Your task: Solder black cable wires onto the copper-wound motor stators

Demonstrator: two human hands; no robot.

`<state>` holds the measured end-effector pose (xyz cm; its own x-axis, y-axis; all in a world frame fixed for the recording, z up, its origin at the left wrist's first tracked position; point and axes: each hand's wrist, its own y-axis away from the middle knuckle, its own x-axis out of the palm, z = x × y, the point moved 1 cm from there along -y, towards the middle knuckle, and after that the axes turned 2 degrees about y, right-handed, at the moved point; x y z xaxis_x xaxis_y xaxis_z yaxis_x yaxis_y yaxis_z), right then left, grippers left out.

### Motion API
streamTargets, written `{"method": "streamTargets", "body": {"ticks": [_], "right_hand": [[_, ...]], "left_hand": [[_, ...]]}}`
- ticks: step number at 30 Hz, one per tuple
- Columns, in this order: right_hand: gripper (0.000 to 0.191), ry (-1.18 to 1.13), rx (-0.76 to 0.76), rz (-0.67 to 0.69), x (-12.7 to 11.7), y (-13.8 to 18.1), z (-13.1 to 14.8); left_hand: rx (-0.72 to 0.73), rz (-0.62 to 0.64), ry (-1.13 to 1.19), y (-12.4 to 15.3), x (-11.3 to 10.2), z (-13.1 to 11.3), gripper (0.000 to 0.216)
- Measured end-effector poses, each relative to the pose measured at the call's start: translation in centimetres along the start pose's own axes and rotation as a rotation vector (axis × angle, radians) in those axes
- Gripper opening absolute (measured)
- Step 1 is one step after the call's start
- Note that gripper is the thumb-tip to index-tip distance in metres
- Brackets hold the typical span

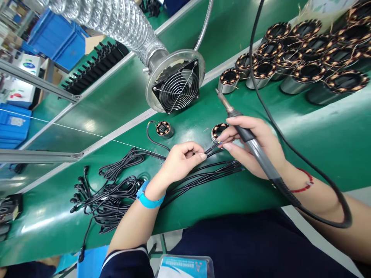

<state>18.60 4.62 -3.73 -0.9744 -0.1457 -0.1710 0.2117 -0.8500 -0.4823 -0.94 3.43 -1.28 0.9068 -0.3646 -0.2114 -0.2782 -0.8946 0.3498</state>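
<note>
My left hand (185, 156) is closed on a black cable (212, 148) and pinches it near its stripped end, where thin coloured wires show. My right hand (255, 144) holds a soldering iron (255, 148) between fingers and palm, its tip pointing up and away to the left. The thumb and fingertips of that same hand meet at the cable's wire ends. Just behind those fingertips stands a motor stator (219, 131) with copper windings, partly hidden by them. A second stator (164, 129), with a cable attached, stands farther left.
Many wound stators (304, 71) crowd the back right. A fan hood (179, 88) on a silver duct (116, 23) hangs over the bench. Coiled black cables (116, 200) lie at left; more cable ends (208, 173) lie beside my hands. The iron's cord (269, 112) loops across the right.
</note>
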Motion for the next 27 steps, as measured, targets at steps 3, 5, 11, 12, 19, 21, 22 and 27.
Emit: {"method": "streamTargets", "body": {"ticks": [3, 5, 11, 12, 19, 21, 22, 27], "right_hand": [[0.036, 0.012, 0.027, -0.002, 0.1, 0.0, 0.1], [0.034, 0.005, 0.054, 0.018, 0.1, -0.1, 0.2], [0.04, -0.028, 0.095, 0.092, 0.8, 0.1, 0.7], [0.041, -0.017, 0.082, 0.088, 0.9, 0.1, 0.7], [0.043, 0.044, -0.01, 0.09, 0.9, 0.3, 1.0], [0.044, 0.056, -0.002, 0.102, 0.9, 0.4, 1.0], [0.045, 0.05, 0.001, 0.105, 0.9, 0.5, 1.0], [0.052, 0.056, -0.053, 0.099, 1.0, 0.5, 0.9]], "left_hand": [[0.032, 0.004, -0.006, 0.0, 0.1, 0.1, 0.019], [0.073, -0.034, 0.083, -0.1, 0.2, 0.2, 0.02], [0.128, -0.039, 0.419, -0.4, 1.2, 0.4, 0.026], [0.141, -0.027, 0.413, -0.4, 1.4, 0.3, 0.027], [0.138, -0.032, 0.343, -0.3, 1.7, -0.3, 0.036], [0.09, -0.037, 0.343, -0.3, 1.7, -0.4, 0.036], [0.074, -0.04, 0.347, -0.3, 1.6, -0.4, 0.035], [0.076, -0.04, 0.323, -0.2, 1.6, -0.4, 0.028]]}}
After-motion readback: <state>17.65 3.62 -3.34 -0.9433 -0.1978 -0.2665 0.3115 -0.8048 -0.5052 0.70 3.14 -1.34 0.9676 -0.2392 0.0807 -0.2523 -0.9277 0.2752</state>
